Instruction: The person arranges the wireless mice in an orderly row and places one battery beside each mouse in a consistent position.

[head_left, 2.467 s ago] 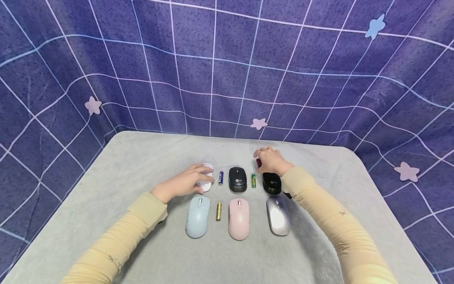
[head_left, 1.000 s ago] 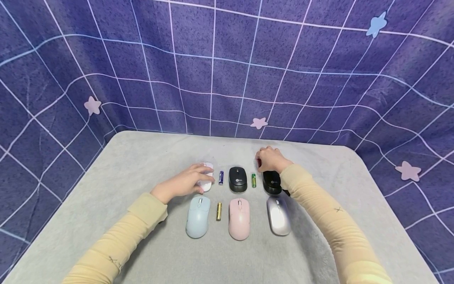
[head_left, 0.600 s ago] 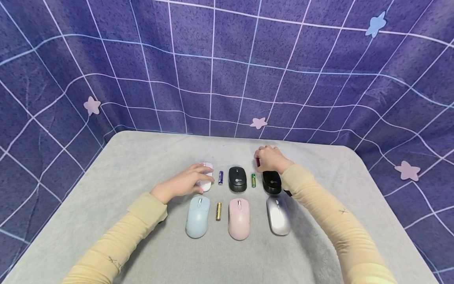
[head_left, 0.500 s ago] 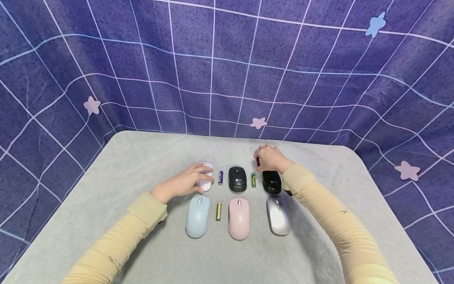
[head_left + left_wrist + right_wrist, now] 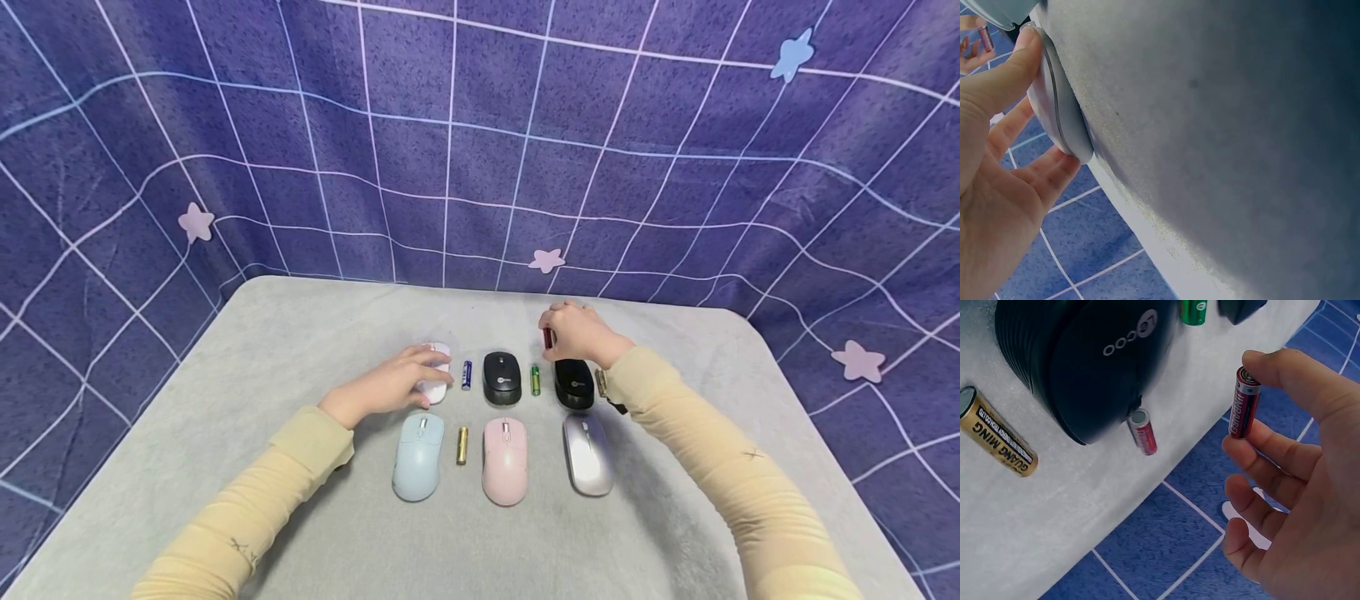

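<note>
My left hand (image 5: pixel 390 385) holds the white mouse (image 5: pixel 1060 103) at the left of the back row, thumb at one end and fingertips at the other side in the left wrist view. My right hand (image 5: pixel 585 333) pinches a red AA-style battery (image 5: pixel 1244 403) by its two ends, between thumb and finger, raised above the table behind the right black mouse (image 5: pixel 574 387). A second red battery (image 5: pixel 1144 432) lies by that mouse in the right wrist view. To the mouse's right is a gold battery (image 5: pixel 601 382), close to my right cuff.
Across the back row are a blue battery (image 5: pixel 467 375), another black mouse (image 5: pixel 502 379) and a green battery (image 5: pixel 536 380). Nearer lie a light blue mouse (image 5: pixel 418 458), a gold battery (image 5: pixel 462 446), a pink mouse (image 5: pixel 506 462) and a silver mouse (image 5: pixel 588 456). A patterned curtain (image 5: pixel 480 167) hangs behind.
My right hand, still holding the red battery, has shifted slightly right and away; the gold battery beside the right black mouse has come into view. My left hand stays on the white mouse.
</note>
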A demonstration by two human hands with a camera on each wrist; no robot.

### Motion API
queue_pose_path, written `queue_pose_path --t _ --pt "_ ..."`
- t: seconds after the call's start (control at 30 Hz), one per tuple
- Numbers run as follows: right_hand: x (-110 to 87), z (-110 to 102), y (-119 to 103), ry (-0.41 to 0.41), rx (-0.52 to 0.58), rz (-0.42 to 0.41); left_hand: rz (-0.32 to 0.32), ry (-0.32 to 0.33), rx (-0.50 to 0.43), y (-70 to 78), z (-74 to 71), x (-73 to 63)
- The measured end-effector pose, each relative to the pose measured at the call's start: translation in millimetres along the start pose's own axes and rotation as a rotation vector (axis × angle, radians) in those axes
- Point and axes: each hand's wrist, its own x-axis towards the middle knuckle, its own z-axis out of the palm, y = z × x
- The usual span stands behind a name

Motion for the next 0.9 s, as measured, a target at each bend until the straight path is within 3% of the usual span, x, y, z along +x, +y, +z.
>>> queue_pose_path --t 0.5,0.9 --pt "-23.0 -27.1 -12.3 0.062 0.007 -0.061 -0.008 -0.011 0.008 -0.8 0.4 -0.6" --pt "-42.8 -30.7 -20.3 0.121 -0.003 -0.117 -0.006 -0.001 -0.012 0.1 -0.4 -0.6"
